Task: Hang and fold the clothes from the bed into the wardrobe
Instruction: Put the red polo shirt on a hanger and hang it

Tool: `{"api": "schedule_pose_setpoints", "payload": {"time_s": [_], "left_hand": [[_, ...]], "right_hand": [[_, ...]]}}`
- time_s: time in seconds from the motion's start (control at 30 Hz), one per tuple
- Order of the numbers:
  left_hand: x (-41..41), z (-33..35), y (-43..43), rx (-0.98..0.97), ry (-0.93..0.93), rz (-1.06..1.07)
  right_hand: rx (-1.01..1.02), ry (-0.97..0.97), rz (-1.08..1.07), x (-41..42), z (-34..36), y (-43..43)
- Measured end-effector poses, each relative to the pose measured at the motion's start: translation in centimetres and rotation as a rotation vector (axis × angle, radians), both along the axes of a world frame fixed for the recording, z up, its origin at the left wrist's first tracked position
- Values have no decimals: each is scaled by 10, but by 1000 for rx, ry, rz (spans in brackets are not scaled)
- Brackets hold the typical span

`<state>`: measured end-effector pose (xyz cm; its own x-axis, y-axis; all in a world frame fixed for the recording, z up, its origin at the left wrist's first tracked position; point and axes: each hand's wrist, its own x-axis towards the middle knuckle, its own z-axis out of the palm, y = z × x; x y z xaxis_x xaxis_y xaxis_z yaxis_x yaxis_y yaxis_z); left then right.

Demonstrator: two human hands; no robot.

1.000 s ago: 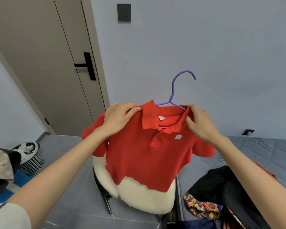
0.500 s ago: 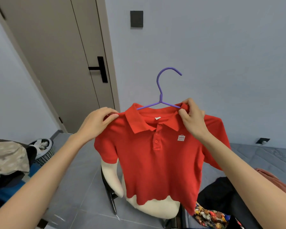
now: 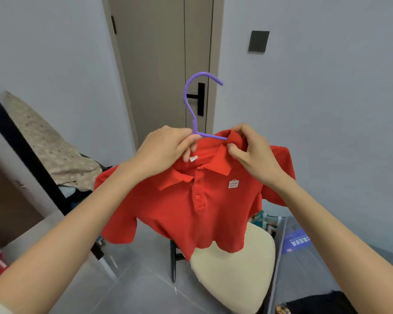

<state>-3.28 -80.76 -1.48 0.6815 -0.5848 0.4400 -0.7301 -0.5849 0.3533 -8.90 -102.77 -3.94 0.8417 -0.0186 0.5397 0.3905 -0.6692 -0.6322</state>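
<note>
A red polo shirt (image 3: 191,207) with a small white chest logo hangs on a purple hanger (image 3: 194,105), held up in front of me. My left hand (image 3: 166,150) grips the hanger at the base of its hook, fingers curled over the shirt's neckline. My right hand (image 3: 252,152) pinches the right side of the collar next to the hanger's arm. The hook points up and to the right, free of any rail. Most of the hanger is hidden inside the shirt.
A cream-cushioned chair (image 3: 234,270) stands on the grey floor below the shirt. Behind it is a beige door (image 3: 163,64) with a black handle. A beige patterned garment (image 3: 45,146) drapes over a dark frame at left. Dark clothes (image 3: 320,302) lie at bottom right.
My view has swung to the left, so the door now sits behind the hanger. My left hand moved from the shirt's left shoulder to the hanger's neck. The shirt tilted forward.
</note>
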Motion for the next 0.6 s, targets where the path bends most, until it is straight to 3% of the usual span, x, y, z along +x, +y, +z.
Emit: {"api": "schedule_pose_setpoints", "payload": {"time_s": [0.23, 0.33, 0.47, 0.6], "left_hand": [[-39, -5, 98, -3, 108, 223], [-65, -8, 143, -28, 165, 303], [-103, -7, 212, -183, 241, 404], [-148, -12, 275, -246, 280, 482]], "right_hand": [[-230, -56, 151, 14, -6, 61], [-307, -54, 116, 17, -10, 96], [-274, 14, 78, 13, -20, 153], [-229, 123, 212, -7, -38, 222]]}}
